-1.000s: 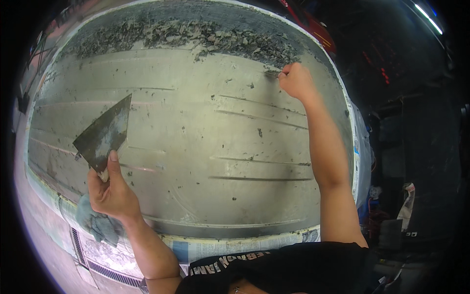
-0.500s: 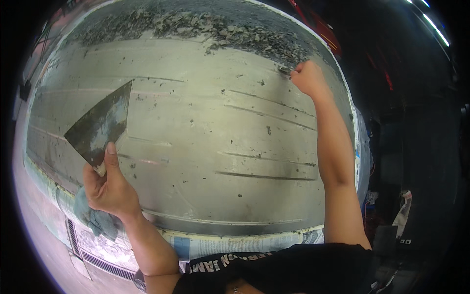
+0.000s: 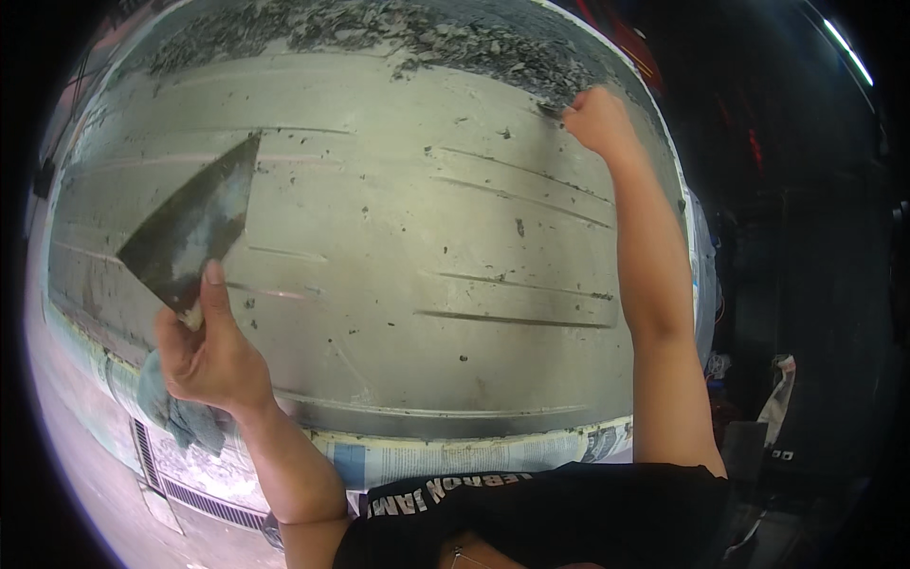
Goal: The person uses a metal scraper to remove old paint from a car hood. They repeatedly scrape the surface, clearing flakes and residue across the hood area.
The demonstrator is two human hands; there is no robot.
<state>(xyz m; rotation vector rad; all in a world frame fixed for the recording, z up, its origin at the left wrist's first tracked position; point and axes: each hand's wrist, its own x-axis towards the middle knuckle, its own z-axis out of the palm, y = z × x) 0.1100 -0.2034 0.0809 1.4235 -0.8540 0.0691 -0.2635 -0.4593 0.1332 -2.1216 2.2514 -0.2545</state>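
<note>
1. Far strip of the grey panel (image 3: 512,379) is covered by a band of dark flakes (image 3: 445,43); crumbs are strewn nearer
2. Near-left edge is overhung by a grey-green cloth (image 3: 175,408); near edge is lined with newspaper (image 3: 455,462)
3. Room for moving is given between the hands, crossed by low ridges (image 3: 517,320)
4. Wide scraper (image 3: 194,228) is gripped by the left hand (image 3: 216,365), held over the panel's left part
5. Thin dark blade (image 3: 550,110), partly hidden, is pinched in closed fingers of the right hand (image 3: 601,123), beside the flakes
6. Floor is cut by a drain grating (image 3: 209,509); dark right side is lit by a strip lamp (image 3: 848,52)
</note>
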